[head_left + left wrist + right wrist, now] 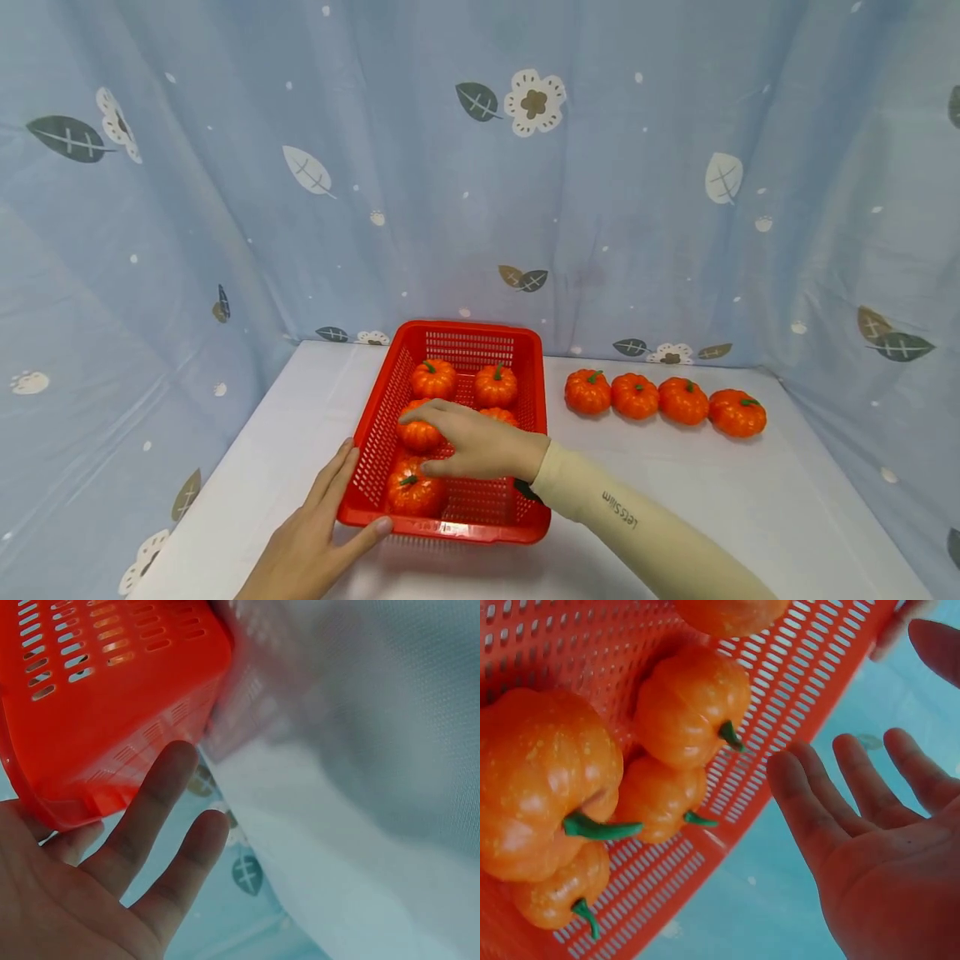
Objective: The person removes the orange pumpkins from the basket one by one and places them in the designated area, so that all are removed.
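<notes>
1. Nearest, the near-left corner of the basket is framed by the left hand [311, 529]; its fingers are held straight and spread along the outer left wall, while the thumb is laid at the near rim. Nothing is gripped in a closed fist.
2. The basket [517, 532] is set on the bench [660, 492], its long axis directed away from the person, one short end turned towards the near side. It is seen to be red, glossy and rectangular, with slotted walls.
3. Inside, the near pumpkin [416, 498] is placed by the near-left corner, its green stem pointed left in the head view.
4. Above the basket, the right hand [480, 442] is held with fingers loosely extended and well apart; its palm is seen bare in the right wrist view. The forearm is covered by a cream sleeve [645, 517].
5. Further in, four more pumpkins are seen, partly hidden by the right hand; all are orange, ribbed and shiny. The stem of the far-right pumpkin [495, 388] is pointed upward.
6. To the right, a row of four pumpkins [682, 403] is lined up across the bench.
7. Behind, a blue curtain [615, 208] is hung, patterned with leaves and flowers.
</notes>
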### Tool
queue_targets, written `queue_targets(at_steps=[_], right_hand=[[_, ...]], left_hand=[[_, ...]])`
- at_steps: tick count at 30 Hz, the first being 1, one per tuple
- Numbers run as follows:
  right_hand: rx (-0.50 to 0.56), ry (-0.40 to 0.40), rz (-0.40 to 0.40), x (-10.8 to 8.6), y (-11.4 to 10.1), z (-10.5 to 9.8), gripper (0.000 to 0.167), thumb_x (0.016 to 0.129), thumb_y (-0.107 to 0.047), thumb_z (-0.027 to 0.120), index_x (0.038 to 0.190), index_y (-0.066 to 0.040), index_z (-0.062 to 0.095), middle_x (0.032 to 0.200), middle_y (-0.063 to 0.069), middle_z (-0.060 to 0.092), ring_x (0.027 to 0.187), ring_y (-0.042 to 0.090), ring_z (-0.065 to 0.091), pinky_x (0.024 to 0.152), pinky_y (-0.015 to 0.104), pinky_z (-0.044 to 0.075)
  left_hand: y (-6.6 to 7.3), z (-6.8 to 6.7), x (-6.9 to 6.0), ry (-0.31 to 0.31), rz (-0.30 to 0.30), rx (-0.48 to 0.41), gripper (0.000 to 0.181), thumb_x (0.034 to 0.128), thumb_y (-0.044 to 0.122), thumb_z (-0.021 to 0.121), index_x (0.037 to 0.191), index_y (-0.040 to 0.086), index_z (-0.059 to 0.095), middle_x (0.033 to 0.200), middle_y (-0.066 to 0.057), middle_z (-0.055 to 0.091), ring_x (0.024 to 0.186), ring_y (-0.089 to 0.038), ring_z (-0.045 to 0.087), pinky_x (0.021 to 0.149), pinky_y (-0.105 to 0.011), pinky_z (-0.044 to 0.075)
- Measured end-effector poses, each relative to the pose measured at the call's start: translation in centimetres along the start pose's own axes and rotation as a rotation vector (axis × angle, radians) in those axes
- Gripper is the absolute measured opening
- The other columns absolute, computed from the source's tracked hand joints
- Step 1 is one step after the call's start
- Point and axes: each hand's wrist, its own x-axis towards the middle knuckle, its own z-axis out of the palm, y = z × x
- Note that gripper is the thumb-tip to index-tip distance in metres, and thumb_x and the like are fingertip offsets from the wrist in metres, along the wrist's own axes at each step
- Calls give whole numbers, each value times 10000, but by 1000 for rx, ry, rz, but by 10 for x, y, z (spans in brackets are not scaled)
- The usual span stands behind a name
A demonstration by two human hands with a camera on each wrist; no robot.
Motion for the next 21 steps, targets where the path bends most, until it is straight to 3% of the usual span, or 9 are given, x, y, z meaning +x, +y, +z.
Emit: queue_targets(at_steps=[8,13,21], right_hand=[[-50,-122,37,12,2,22,617,927,-280,766,1478,-183,506,1448,-17,519,1333,107,470,1068,271,431],[-105,-190,44,13,3,34,598,902,-255,795,1441,-192,543,1386,-58,529,1251,65,506,1024,230,450],[-180,-189,28,10,2,43,604,861,-232,837,1399,-244,562,1360,-72,510,1207,60,510,1002,213,457]], left_hand=[[2,-1,1,-14,-17,-5,970,886,704,617,1640,269,190,1670,72,193,1208,-347,602,850,-593,539],[3,-1,1,-9,-18,-10,958,886,696,627,1636,266,214,1666,78,208,1221,-343,595,864,-587,535],[2,-2,0,-13,-25,-6,953,892,683,630,1638,275,201,1669,74,198,1228,-350,590,868,-591,530]])
